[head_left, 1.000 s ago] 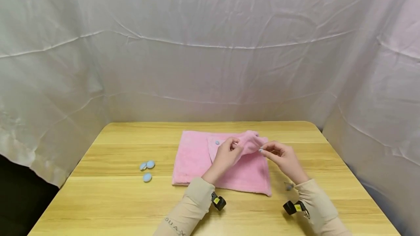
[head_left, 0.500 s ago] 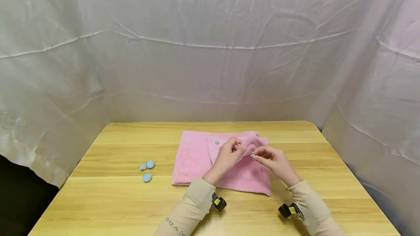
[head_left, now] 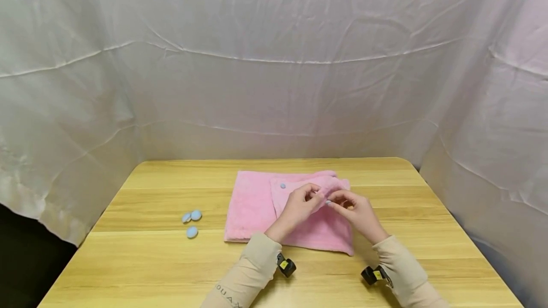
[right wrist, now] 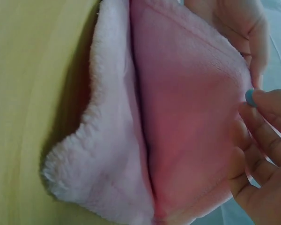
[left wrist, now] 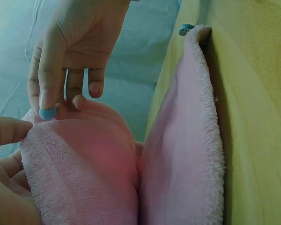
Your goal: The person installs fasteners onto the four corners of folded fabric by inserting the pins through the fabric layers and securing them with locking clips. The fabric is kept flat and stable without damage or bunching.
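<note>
A pink plush cloth [head_left: 252, 203] lies folded on the wooden table, its upper layer lifted at the right. My left hand [head_left: 299, 203] pinches the edge of that raised layer. Close by, my right hand [head_left: 357, 210] holds a small blue button [left wrist: 48, 113] between thumb and finger. In the right wrist view the blue button [right wrist: 250, 97] is at the cloth's edge; whether it goes through the fabric I cannot tell. Another small blue button [head_left: 283, 186] sits on the upper layer, left of my hands.
Light-blue round discs [head_left: 192, 232] lie in a small group on the table's left side. A further blue piece [left wrist: 185, 29] shows beyond the cloth's corner in the left wrist view. Pale fabric curtains [head_left: 274, 99] surround the table [head_left: 141, 260].
My right hand has moved left with the blue button, up to the raised cloth edge. The left hand has shifted slightly right, still pinching the cloth.
</note>
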Demonstrator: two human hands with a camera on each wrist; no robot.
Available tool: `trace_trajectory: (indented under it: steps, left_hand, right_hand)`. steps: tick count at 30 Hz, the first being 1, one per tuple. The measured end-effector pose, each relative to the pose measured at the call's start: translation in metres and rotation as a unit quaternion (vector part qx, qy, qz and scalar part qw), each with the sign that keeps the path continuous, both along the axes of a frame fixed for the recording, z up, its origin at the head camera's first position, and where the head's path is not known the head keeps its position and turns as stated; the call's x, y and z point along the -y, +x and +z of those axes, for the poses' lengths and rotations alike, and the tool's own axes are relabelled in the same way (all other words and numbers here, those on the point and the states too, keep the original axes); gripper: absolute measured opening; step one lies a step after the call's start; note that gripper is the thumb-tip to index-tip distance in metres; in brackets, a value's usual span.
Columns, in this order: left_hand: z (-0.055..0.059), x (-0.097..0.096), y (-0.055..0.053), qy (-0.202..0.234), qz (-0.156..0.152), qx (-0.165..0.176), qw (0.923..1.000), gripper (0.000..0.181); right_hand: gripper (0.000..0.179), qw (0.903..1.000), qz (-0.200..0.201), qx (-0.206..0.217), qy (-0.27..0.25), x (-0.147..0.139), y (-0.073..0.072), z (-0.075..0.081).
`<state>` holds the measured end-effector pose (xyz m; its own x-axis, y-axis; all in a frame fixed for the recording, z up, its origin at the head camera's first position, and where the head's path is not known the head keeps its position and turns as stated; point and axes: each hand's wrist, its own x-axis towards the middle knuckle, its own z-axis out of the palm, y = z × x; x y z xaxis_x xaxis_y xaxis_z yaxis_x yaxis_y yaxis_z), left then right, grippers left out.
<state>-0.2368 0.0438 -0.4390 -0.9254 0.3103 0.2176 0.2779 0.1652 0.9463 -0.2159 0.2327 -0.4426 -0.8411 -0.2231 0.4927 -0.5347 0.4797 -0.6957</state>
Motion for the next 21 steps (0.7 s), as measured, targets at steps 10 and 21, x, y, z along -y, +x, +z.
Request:
trace_trajectory:
  steps: [10,21]
  left_hand:
    - [0.0011,-0.0018,0.0012,-0.027,-0.011,-0.007,0.9996,0.020]
    - [0.0030,0.0000,0.0023,-0.081,-0.038,-0.030,0.9956,0.021]
  right_hand:
    - [0.030,0.9917,-0.057,-0.111,0.031,0.0048,-0.0022,-0.0046]
    - [0.078,0.9821,-0.091,-0.149,0.070,0.0041,-0.0061,-0.0079]
